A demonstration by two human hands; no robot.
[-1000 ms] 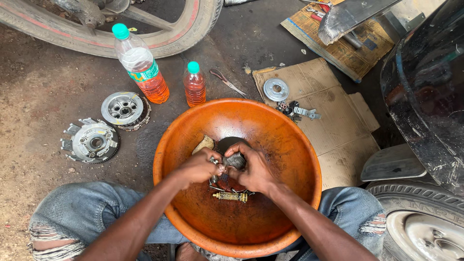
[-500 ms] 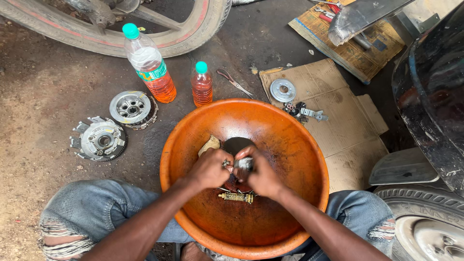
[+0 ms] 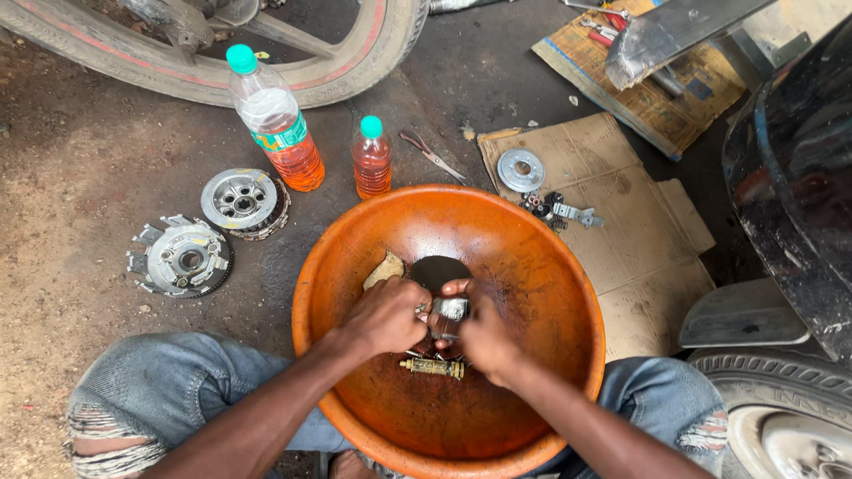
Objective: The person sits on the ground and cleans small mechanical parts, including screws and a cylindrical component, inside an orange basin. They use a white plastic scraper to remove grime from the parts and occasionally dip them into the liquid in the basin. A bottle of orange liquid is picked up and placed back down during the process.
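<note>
Gripping a small metal part (image 3: 450, 310) between both hands — left hand (image 3: 386, 315), right hand (image 3: 484, 335), fingers closed on it — I keep it over the orange basin (image 3: 550, 266) so drips stay inside.

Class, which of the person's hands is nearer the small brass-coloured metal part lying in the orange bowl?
Right. The right hand sits just above the brass-coloured part; the left hand is slightly farther, up-left.

A small silvery metal part (image 3: 450, 310) sits clasped between both hands over the orange basin (image 3: 532, 257)
</note>
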